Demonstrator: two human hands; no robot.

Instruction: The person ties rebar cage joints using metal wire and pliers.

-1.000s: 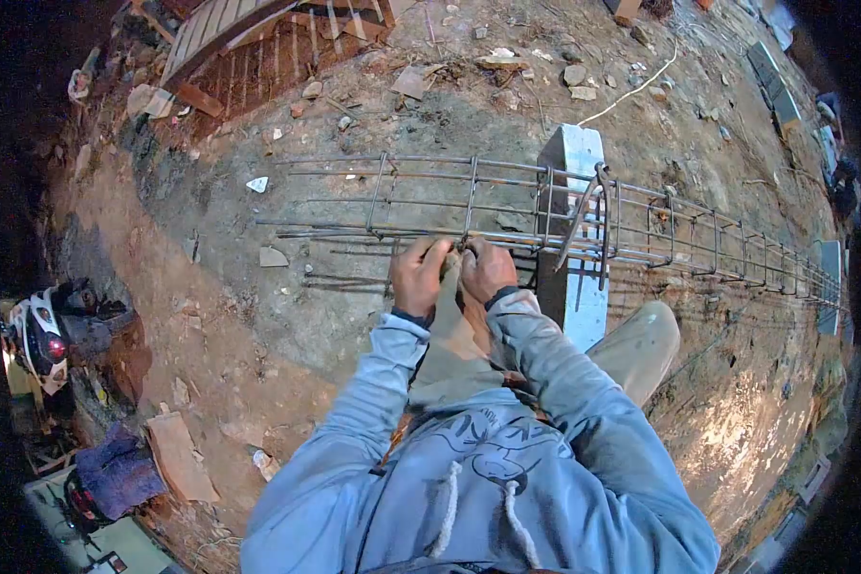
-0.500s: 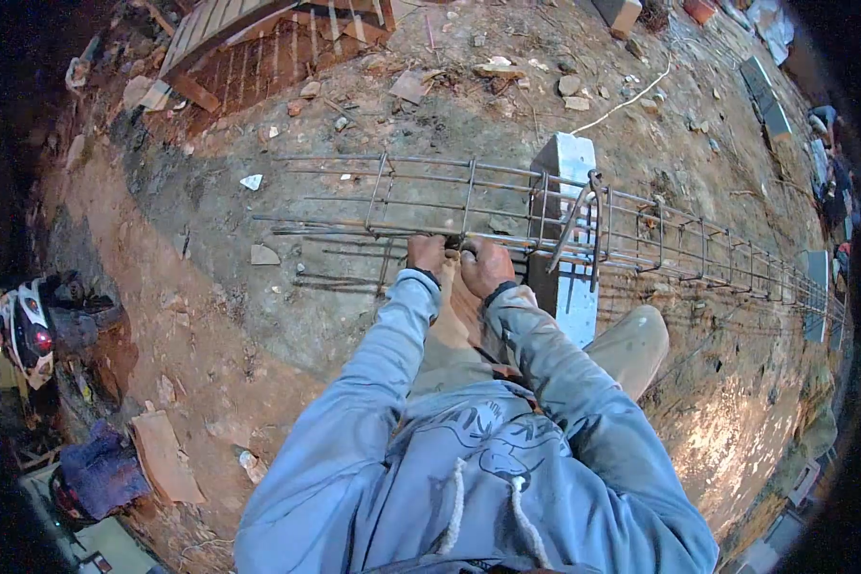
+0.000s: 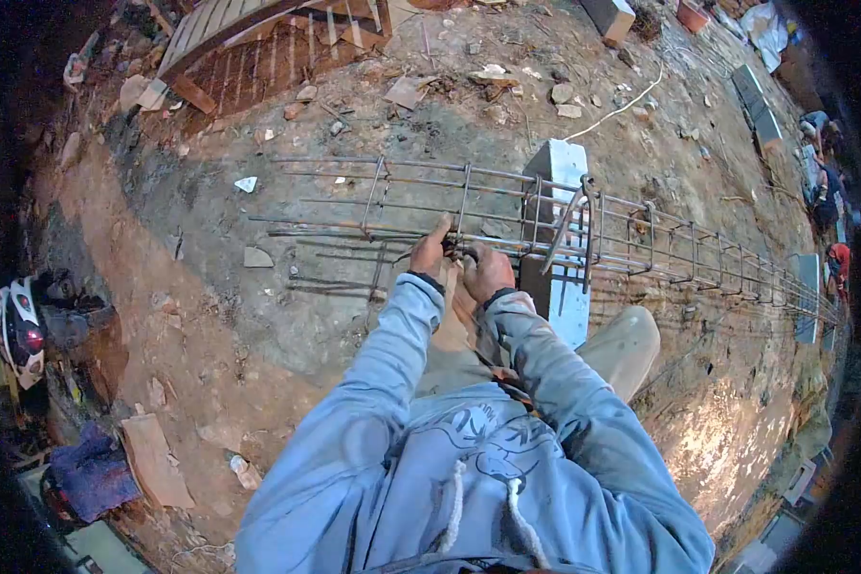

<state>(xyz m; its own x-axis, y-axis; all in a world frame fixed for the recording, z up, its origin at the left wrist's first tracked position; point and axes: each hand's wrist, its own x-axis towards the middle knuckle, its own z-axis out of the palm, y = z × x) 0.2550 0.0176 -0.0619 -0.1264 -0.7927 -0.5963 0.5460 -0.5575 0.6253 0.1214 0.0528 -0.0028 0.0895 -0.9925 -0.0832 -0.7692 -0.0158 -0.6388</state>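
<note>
A long rebar cage [image 3: 416, 180] crosses in front of me, running off to the far right. At its near lower bar, my left hand [image 3: 429, 253] has one finger stretched up against the steel while the others curl. Close beside it, my right hand [image 3: 489, 272] is closed at the same bar. Something small and dark shows between the hands, too small to name; what the fingers grip is hidden. Right of my hands, a pair of pincers [image 3: 566, 230] hangs on the cage. Beneath the cage there stands a pale block [image 3: 568, 311].
Another pale block [image 3: 807, 297] supports the cage farther right, near people [image 3: 826, 191] at the edge. Wooden slatted frame [image 3: 249, 43] lies at upper left. A motorbike [image 3: 19, 330] stands at far left. Stones and a pale cord [image 3: 627, 105] lie on the dirt.
My left hand has opened a little, with one finger now raised along the bar. My right hand stays closed at about the same spot. The view has shifted slightly.
</note>
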